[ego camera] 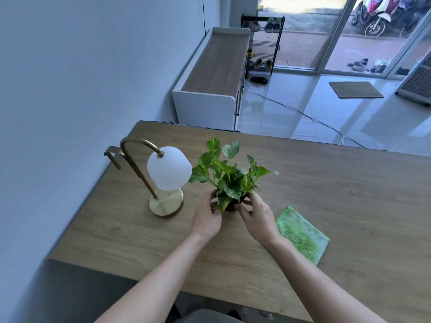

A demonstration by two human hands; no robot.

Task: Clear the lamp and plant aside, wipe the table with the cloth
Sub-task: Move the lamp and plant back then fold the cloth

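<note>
Both hands, left hand [206, 216] and right hand [257, 217], clasp the plant [229, 176] between lamp [163, 180] and cloth [303, 234]; its pot is hidden.

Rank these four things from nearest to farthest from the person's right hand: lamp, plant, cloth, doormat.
1. Plant: held at its pot between the right hand and the left hand.
2. Cloth: on the table, just right of that hand.
3. Lamp: left of the plant, beyond the left hand.
4. Doormat: on the floor, far off by the glass door.
</note>
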